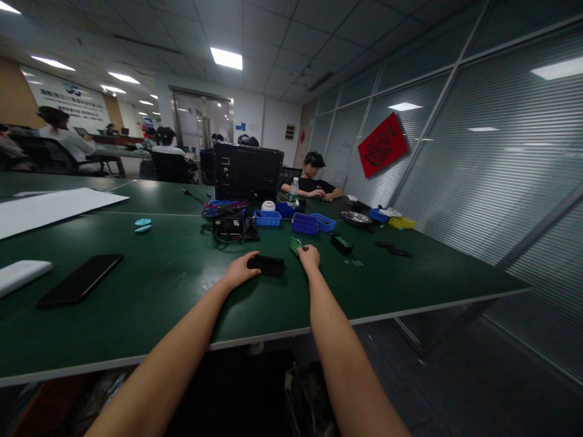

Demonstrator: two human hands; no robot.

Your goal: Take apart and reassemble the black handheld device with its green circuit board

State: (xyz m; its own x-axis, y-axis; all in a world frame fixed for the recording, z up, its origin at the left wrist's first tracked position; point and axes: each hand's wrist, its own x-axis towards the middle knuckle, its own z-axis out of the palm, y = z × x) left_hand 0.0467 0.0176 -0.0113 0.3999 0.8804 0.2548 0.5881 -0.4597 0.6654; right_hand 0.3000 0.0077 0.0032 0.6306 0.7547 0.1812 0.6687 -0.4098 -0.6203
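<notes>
My left hand (240, 271) grips the left end of a black rectangular case (268, 266) on the green table. Just to its right, my right hand (310, 257) is closed on a green circuit board (295, 245), held at its near end. Beyond my right hand a black box (341, 244) with a green top lies on the table. Small clear pieces (357, 263) rest nearby to the right. The fingers of both hands are partly hidden.
Blue trays (268, 220), a baseball (268, 206), a water bottle (293, 191) and a monitor (248, 170) stand behind. A cable-strewn black device (228, 228) sits left of the trays. A person (314, 179) sits across the table. A black tablet-like slab (81, 279) lies at left.
</notes>
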